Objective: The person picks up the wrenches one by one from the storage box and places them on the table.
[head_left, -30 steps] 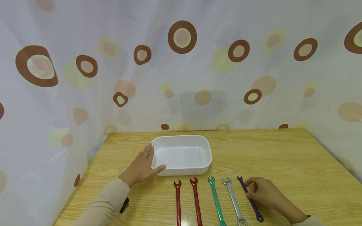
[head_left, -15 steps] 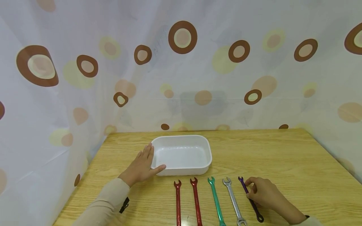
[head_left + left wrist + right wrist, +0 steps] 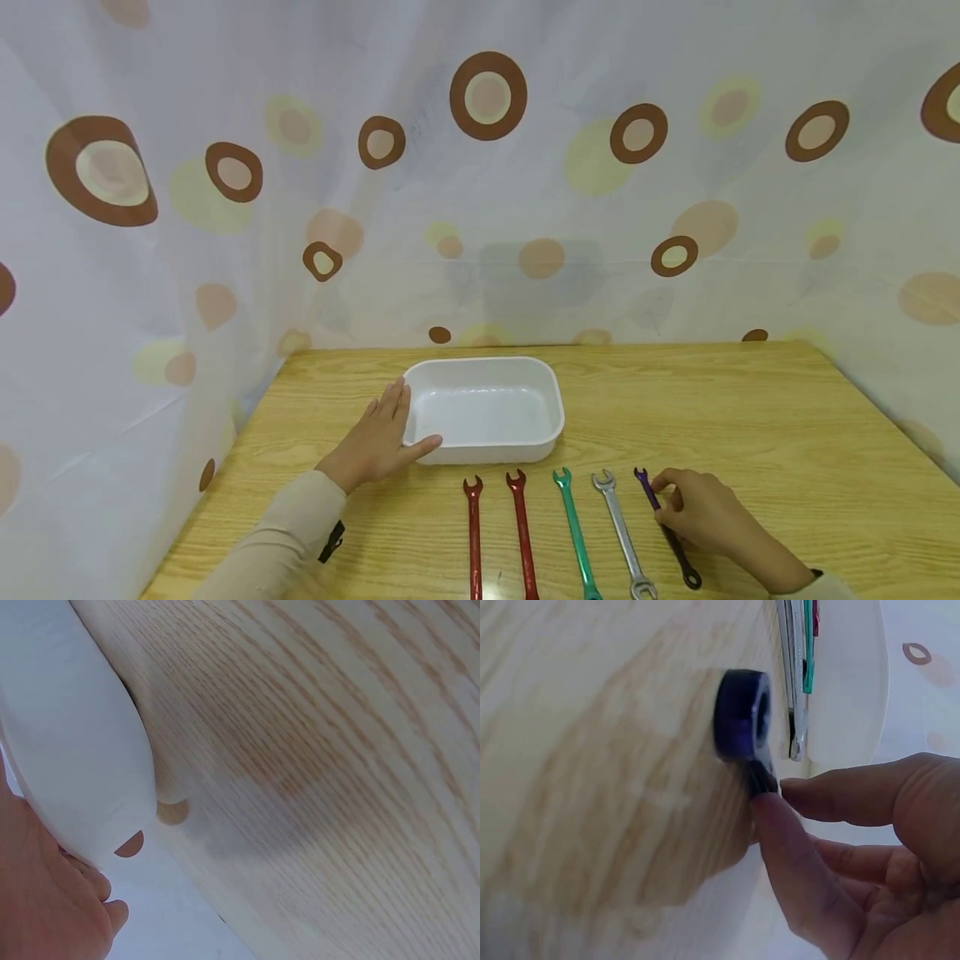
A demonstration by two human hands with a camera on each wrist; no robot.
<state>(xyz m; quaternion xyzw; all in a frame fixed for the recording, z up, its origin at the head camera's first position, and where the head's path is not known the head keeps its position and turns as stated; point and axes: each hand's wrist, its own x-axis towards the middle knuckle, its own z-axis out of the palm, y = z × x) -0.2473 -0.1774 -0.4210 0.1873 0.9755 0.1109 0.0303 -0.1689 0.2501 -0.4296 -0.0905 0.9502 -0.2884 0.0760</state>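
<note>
My right hand [image 3: 701,508] pinches a purple combination wrench [image 3: 677,546] by its shaft between thumb and fingers. In the right wrist view, the wrench's ring end [image 3: 739,716] sticks out beyond the thumb [image 3: 799,877], close over the wood. A white rectangular tub [image 3: 480,454] stands near the back of the table. Against its left side lies my left hand [image 3: 371,442], fingers straight along the rim and thumb stretched along the front edge. The left wrist view shows that hand [image 3: 52,892] at the tub's wall [image 3: 82,742].
Left of the purple wrench lie a silver wrench [image 3: 623,533], a green wrench [image 3: 577,533] and two red wrenches, the nearer-to-centre red wrench [image 3: 522,533] and the outer red wrench [image 3: 474,533]. A patterned curtain [image 3: 480,192] hangs behind the wooden table [image 3: 787,433].
The purple wrench's top end has shifted very slightly right with my right hand, and its lower part looks darker. My left hand and the tub keep their places.
</note>
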